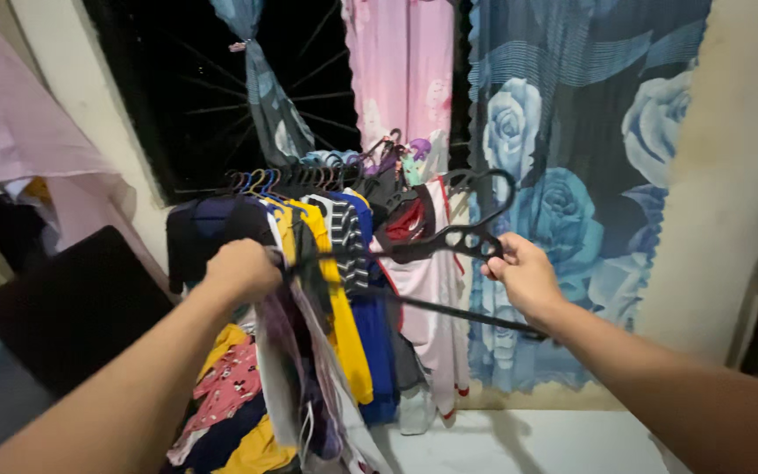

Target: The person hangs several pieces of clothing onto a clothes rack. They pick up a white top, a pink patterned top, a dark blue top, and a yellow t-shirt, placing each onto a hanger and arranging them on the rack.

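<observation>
My right hand (524, 274) grips a black plastic clothes hanger (449, 241) near its hook, which curls up in front of a blue rose-patterned curtain (572, 175). My left hand (240, 268) is closed on the other end of the hanger together with a hanging garment of purple, white and dark cloth (300, 369). Just behind both hands a row of clothes on hangers (344, 254) hangs from a rail: yellow, striped, blue and white-pink pieces.
A dark window (195, 96) lies behind the rail, with a knotted blue curtain (265, 105) and a pink curtain (401, 70). A black panel (72, 307) stands at the left. Pale wall (730, 219) rises on the right, and a white surface (519, 443) lies below.
</observation>
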